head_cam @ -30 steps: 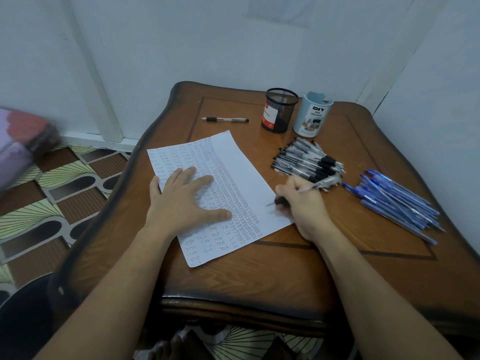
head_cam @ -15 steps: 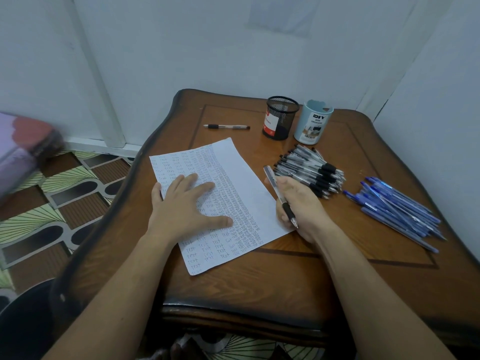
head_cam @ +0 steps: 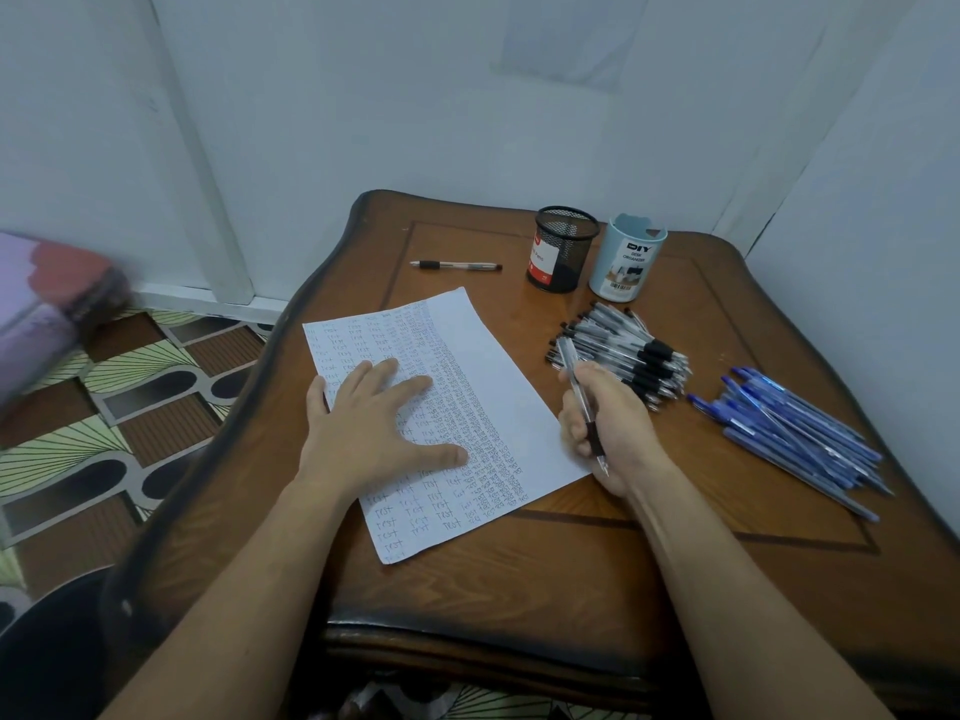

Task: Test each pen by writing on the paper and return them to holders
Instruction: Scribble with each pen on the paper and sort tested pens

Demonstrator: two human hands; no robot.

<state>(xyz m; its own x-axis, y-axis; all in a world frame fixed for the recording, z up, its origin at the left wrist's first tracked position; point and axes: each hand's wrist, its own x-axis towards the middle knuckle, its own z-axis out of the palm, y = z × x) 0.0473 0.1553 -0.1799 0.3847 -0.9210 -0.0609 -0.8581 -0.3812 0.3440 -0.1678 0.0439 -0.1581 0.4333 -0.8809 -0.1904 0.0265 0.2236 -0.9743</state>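
A white paper (head_cam: pixel 498 371) covered in rows of small handwriting lies on the wooden table (head_cam: pixel 519 579). My left hand (head_cam: pixel 374 428) rests flat on it with fingers spread. My right hand (head_cam: pixel 608 423) grips a clear pen with a black grip (head_cam: pixel 576 387) at the paper's right edge, tip pointing down toward me. Behind that hand lies a pile of black pens (head_cam: pixel 628 350), and a pile of blue pens (head_cam: pixel 789 428) lies to the right. At the back stand a black mesh holder (head_cam: pixel 563 249) and a light blue holder (head_cam: pixel 626 257).
A single black pen (head_cam: pixel 454 265) lies alone at the back left of the table. White walls close in behind and on the right. Patterned floor (head_cam: pixel 104 407) shows to the left, past the table's curved edge.
My right hand turned the pen round: a second ago it lay sideways with the tip on the paper's edge, now it stands in the fist, tip toward me. My left hand stayed put.
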